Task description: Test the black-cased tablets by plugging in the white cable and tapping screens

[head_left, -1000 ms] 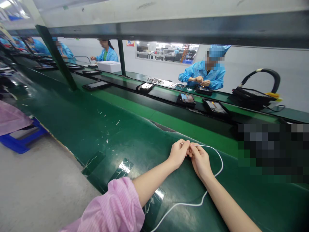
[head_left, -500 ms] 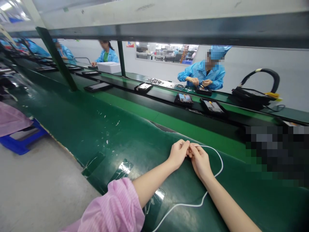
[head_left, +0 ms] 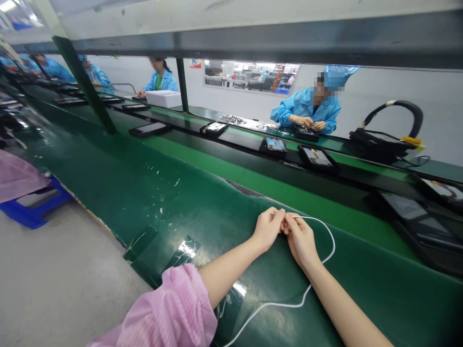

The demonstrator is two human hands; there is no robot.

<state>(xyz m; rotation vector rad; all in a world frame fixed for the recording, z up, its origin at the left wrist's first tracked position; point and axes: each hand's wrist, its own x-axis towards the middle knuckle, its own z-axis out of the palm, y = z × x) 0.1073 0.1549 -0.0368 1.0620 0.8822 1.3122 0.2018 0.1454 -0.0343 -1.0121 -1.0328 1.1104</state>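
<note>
A thin white cable (head_left: 333,246) loops out from between my two hands, passes behind my right wrist and runs down over the green bench mat to the bottom edge of the view. My left hand (head_left: 268,227) is closed in a pinch at the cable's end, where a small thin tip shows by the thumb. Right beside it, fingertips meeting, my right hand (head_left: 301,236) pinches the cable between thumb and fingers. The fingers hide most of the cable end, so its plug cannot be made out.
Beyond the green bench (head_left: 202,193), a conveyor carries black trays with flat devices (head_left: 316,158); larger black trays (head_left: 408,207) lie at right. Across it, a co-worker in blue (head_left: 307,108) handles a tray. A metal shelf (head_left: 231,43) spans overhead. A blue stool (head_left: 36,212) stands left.
The larger black trays at right have come into clear sight. The co-worker opposite has shifted slightly, hands now lower over the tray. My hands and the cable have hardly moved.
</note>
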